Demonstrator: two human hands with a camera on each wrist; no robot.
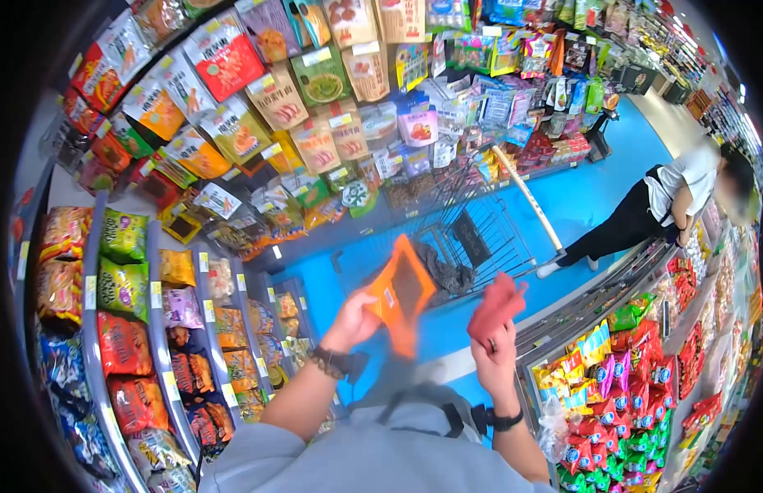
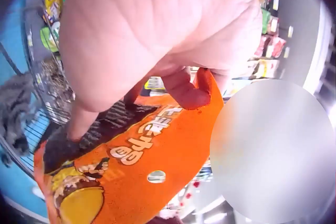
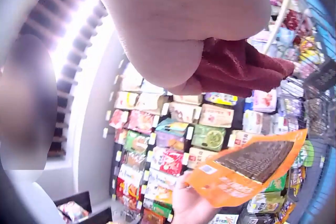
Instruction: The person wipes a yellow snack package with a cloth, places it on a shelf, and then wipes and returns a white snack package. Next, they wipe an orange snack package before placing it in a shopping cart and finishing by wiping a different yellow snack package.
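Note:
My left hand [image 1: 354, 322] grips an orange snack bag [image 1: 390, 289] by its edge, thumb on one side and fingers on the other. The left wrist view shows the bag [image 2: 157, 155] close up, with a dark panel and pale lettering, under the left hand [image 2: 157, 29]. Bunched in my right hand [image 1: 496, 361] is a dark red cloth [image 1: 495, 308], held to the right of the bag and apart from it. In the right wrist view the cloth [image 3: 239, 69] sticks out from the right hand [image 3: 184, 24], whose fingertips are mostly hidden.
A wire shopping cart [image 1: 513, 246] with a pale handle [image 1: 528, 200] stands ahead, a dark grey cloth [image 1: 443, 271] inside. Shelves of packaged snacks rise ahead and at the left. Bagged snacks [image 1: 636, 394] fill a display at the right. A person [image 1: 644, 197] stands beyond the cart.

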